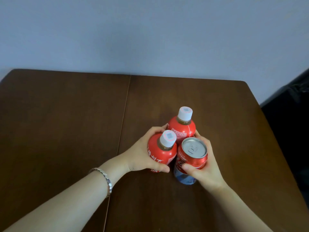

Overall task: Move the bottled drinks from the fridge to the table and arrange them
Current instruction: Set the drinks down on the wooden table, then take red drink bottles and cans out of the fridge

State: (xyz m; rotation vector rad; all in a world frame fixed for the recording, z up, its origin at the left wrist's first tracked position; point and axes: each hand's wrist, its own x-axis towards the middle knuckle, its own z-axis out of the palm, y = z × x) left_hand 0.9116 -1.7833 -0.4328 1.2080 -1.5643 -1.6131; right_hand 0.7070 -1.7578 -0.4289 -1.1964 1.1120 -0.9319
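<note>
Can (194, 149), near bottle (161, 152), far bottle (182, 129) crowd table (66, 123).

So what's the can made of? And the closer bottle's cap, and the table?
The can looks like metal: shiny silver lid, glossy red side. The cap on the near bottle is probably plastic, white and dull. The table looks like dark wood with a soft shine, maybe veneer.

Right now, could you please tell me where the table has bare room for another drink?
Bare: table left of its seam, and behind the far bottle. Crowded: where the left hand grips the near bottle and the right hand the can.
</note>
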